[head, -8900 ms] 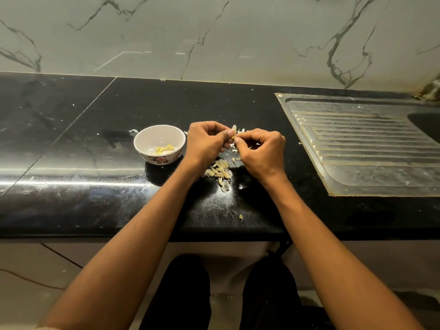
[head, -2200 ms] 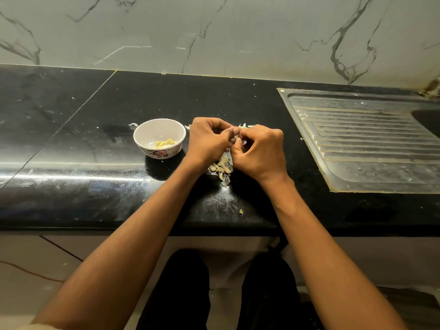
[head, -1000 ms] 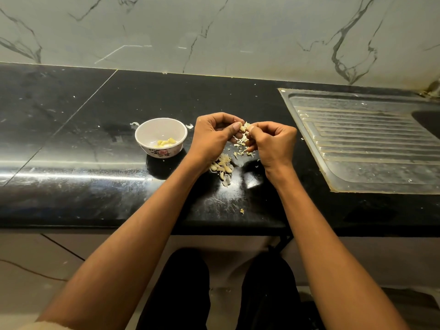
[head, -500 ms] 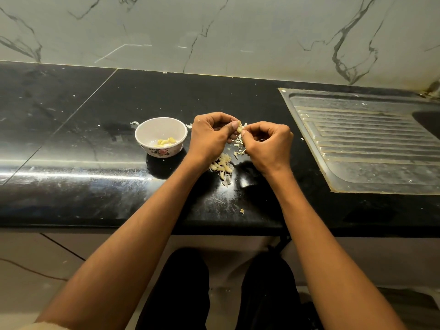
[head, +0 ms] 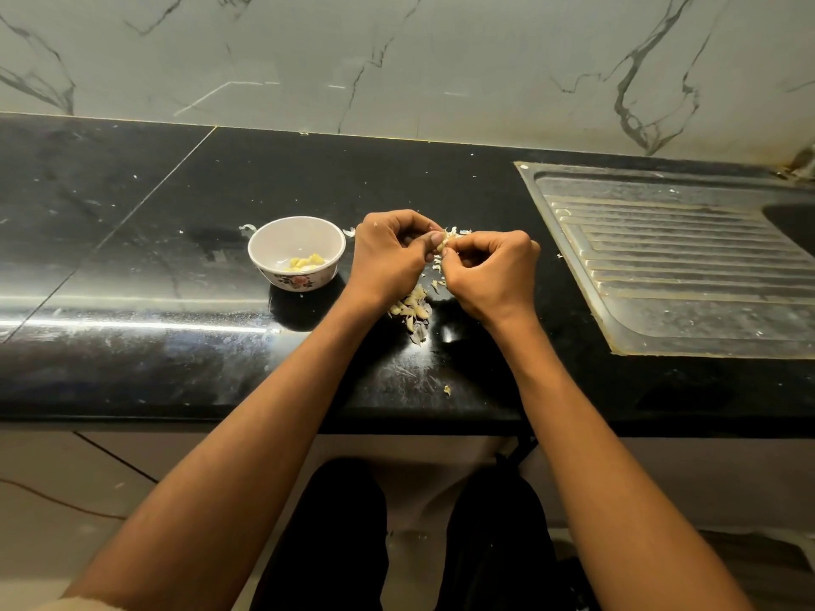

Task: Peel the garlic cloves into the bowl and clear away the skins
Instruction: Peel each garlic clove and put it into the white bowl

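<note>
Both hands meet above the black counter [head: 176,355]. My left hand [head: 392,255] and my right hand [head: 491,271] pinch one small garlic clove [head: 442,244] between thumbs and fingertips; the clove is mostly hidden. A small white bowl [head: 269,244] with a flower print stands just left of my left hand, with a few peeled yellow cloves [head: 305,262] inside. A heap of unpeeled cloves [head: 412,308] lies on the counter under my wrists. Loose skins [head: 454,233] are scattered behind and below my fingers.
A steel sink drainboard [head: 679,275] takes up the right side of the counter, with the basin at the far right edge. A marble wall [head: 397,59] backs the counter. One stray skin scrap [head: 446,390] lies near the counter's front edge.
Over the last second my hands have stayed together on the clove, shifting only slightly. The bowl and the heap of cloves have not moved.
</note>
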Action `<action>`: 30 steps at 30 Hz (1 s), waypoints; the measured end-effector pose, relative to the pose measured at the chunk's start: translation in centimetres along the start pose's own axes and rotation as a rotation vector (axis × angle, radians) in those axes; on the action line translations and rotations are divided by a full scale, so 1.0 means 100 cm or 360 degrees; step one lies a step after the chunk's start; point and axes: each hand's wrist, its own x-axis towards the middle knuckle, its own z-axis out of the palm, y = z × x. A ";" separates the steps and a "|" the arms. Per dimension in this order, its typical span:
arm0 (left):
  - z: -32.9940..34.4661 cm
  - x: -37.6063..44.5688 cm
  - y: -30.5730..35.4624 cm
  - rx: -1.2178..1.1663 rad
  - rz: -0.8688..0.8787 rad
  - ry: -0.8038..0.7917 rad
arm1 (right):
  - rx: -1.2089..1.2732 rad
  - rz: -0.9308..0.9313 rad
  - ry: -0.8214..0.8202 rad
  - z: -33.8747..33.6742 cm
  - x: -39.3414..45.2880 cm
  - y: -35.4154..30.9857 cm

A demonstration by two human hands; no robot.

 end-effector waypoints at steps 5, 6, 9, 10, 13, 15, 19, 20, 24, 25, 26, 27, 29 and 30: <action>0.002 -0.003 -0.001 0.0141 0.0154 0.0010 | -0.0037 -0.0007 0.0001 -0.001 0.000 0.000; 0.002 -0.003 -0.001 0.0148 0.0173 0.0004 | -0.0026 0.0002 0.0013 -0.001 0.000 0.000; 0.001 -0.004 0.001 0.0129 0.0208 -0.0022 | 0.0003 0.0044 0.0029 0.000 0.001 0.000; 0.001 -0.004 0.002 0.0112 0.0207 -0.0030 | 0.0024 0.0064 0.0028 0.000 0.001 0.000; 0.001 -0.002 0.002 0.0003 0.0109 -0.0058 | 0.0143 0.0144 -0.0002 0.000 0.001 -0.001; 0.001 0.000 0.000 -0.0107 0.0015 -0.0083 | 0.0213 0.0187 -0.0007 -0.001 0.002 -0.003; 0.001 0.001 0.002 -0.0301 -0.0103 -0.0147 | 0.0346 0.0305 0.0003 -0.001 0.003 -0.003; 0.000 0.001 0.003 -0.0339 -0.0118 -0.0160 | 0.0391 0.0339 0.0010 -0.001 0.003 -0.003; -0.001 0.001 0.005 -0.0388 -0.0125 -0.0181 | 0.0525 0.0420 -0.0001 -0.004 0.004 -0.005; -0.001 0.001 0.004 -0.0386 -0.0125 -0.0182 | 0.0542 0.0440 0.0001 -0.004 0.005 -0.005; -0.001 0.001 0.004 -0.0384 -0.0128 -0.0182 | 0.0548 0.0461 0.0012 -0.004 0.006 -0.005; -0.001 0.001 0.004 -0.0385 -0.0131 -0.0181 | 0.0543 0.0480 0.0031 -0.004 0.006 -0.005; -0.001 0.000 0.004 -0.0392 -0.0136 -0.0177 | 0.0502 0.0513 0.0086 -0.005 0.007 -0.004; 0.000 0.000 0.004 -0.0392 -0.0141 -0.0170 | 0.0475 0.0522 0.0117 -0.005 0.008 -0.004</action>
